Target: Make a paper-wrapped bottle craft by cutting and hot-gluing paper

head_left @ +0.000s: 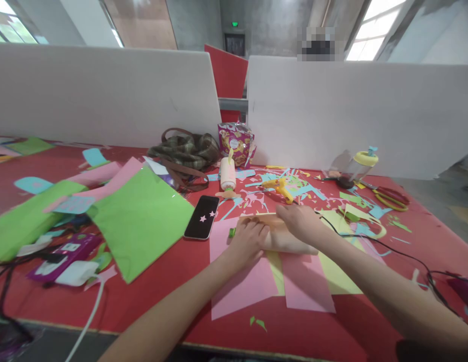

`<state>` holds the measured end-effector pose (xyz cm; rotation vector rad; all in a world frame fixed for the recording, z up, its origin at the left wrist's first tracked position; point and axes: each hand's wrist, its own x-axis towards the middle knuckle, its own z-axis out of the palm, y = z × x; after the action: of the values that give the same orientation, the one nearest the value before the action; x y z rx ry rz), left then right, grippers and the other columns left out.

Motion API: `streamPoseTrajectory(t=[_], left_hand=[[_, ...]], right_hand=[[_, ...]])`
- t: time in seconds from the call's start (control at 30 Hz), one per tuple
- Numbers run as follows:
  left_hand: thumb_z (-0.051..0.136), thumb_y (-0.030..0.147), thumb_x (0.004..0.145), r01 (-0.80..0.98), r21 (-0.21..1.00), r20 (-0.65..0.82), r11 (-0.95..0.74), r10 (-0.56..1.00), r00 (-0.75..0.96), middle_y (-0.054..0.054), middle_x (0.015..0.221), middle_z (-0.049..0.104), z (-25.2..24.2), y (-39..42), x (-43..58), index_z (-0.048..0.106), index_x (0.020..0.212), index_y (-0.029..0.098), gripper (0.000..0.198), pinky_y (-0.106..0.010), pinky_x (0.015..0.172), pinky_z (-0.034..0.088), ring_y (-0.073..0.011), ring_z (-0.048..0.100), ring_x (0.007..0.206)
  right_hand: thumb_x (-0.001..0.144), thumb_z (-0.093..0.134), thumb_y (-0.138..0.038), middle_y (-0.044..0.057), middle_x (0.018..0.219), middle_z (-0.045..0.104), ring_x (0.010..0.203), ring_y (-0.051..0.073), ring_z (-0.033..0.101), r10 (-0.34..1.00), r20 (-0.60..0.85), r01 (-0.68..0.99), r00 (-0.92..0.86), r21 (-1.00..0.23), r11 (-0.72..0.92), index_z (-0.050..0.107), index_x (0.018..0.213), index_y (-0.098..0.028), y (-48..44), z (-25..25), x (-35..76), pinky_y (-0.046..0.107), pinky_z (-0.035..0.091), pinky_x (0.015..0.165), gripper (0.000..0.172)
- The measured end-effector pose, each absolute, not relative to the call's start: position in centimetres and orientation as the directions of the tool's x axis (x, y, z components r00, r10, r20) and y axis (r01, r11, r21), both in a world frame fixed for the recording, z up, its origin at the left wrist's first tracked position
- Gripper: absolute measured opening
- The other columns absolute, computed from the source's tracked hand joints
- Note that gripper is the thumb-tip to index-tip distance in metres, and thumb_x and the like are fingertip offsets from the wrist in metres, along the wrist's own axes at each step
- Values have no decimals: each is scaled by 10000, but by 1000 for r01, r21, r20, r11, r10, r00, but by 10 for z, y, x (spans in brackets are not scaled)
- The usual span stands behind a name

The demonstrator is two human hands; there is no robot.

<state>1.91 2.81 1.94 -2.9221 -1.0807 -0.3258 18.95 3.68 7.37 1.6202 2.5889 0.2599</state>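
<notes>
Both my hands rest on a pale orange sheet of paper that is rolled or folded over on the red table. My left hand presses its left part with fingers curled down. My right hand lies across its top edge, fingers bent onto the paper. Under the orange sheet lie pink paper sheets and a yellow sheet. A small green scrap sits just left of my left hand.
A yellow glue gun with a black cord lies behind the hands amid paper scraps. A black phone, a large green sheet, a white bottle, scissors, a plaid bag and white partitions surround the spot.
</notes>
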Motion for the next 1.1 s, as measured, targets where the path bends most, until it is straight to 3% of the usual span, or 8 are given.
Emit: streamPoseTrajectory(t=[0.2, 0.3, 0.5, 0.67, 0.8, 0.9, 1.03, 1.1], left_hand=[[524, 184, 671, 650, 60, 231, -758, 644, 729, -118, 992, 528, 21, 28, 20, 455, 975, 121, 318, -377, 825, 315, -249, 453, 954], [544, 201, 670, 649, 82, 246, -756, 647, 722, -103, 937, 533, 19, 28, 18, 484, 889, 132, 238, -371, 799, 342, -242, 470, 907], [555, 293, 706, 670, 139, 299, -729, 676, 674, -91, 859, 510, 13, 24, 13, 501, 756, 141, 169, -363, 749, 395, -231, 482, 840], [474, 348, 777, 645, 165, 378, -746, 652, 657, -97, 945, 542, 9, 18, 7, 517, 894, 137, 246, -412, 843, 352, -245, 462, 952], [356, 208, 835, 630, 168, 409, -758, 635, 655, -93, 958, 560, 3, 16, -2, 515, 929, 130, 200, -402, 900, 320, -215, 468, 966], [399, 229, 817, 697, 214, 506, -684, 688, 520, -116, 930, 555, -2, 19, -12, 510, 918, 116, 188, -403, 879, 345, -224, 476, 940], [549, 328, 723, 721, 355, 628, -594, 723, 286, -182, 1076, 468, 3, 32, -27, 398, 1092, 73, 474, -392, 894, 357, -250, 404, 1064], [535, 333, 735, 666, 345, 573, -662, 710, 409, -158, 1217, 396, 11, 40, -31, 319, 1197, 130, 548, -413, 948, 306, -240, 318, 1170]], right_hand=[[731, 457, -86, 55, 611, 627, 545, 155, 559, 879, 80, 872, -470, 196, 449, 545, 766, -148, 12, 65, 180, 226, 291, 461, 113], [735, 463, -72, 76, 706, 658, 651, 169, 590, 873, 121, 875, -472, 190, 446, 566, 801, -140, 1, 52, 178, 226, 376, 543, 140], [760, 385, -27, 107, 967, 654, 907, 206, 584, 714, 487, 856, -503, 168, 489, 568, 1003, -109, -9, 12, 187, 308, 450, 781, 315], [798, 357, -42, 91, 1036, 629, 980, 218, 555, 686, 525, 845, -504, 135, 517, 566, 1049, -140, -9, -4, 193, 362, 442, 838, 342], [809, 366, -57, 75, 1051, 623, 1008, 214, 538, 674, 527, 834, -518, 138, 534, 558, 1067, -152, -5, -8, 195, 367, 428, 867, 336], [815, 359, -63, 77, 1056, 620, 1006, 206, 539, 673, 518, 831, -527, 151, 535, 555, 1075, -156, -2, -8, 197, 356, 428, 869, 338], [816, 351, -63, 82, 1058, 618, 995, 197, 546, 659, 524, 820, -540, 151, 552, 553, 1077, -148, 0, -8, 198, 352, 429, 869, 342], [815, 356, -65, 88, 1053, 620, 983, 202, 553, 648, 533, 814, -544, 149, 561, 560, 1066, -138, 1, -8, 199, 357, 435, 860, 332]])
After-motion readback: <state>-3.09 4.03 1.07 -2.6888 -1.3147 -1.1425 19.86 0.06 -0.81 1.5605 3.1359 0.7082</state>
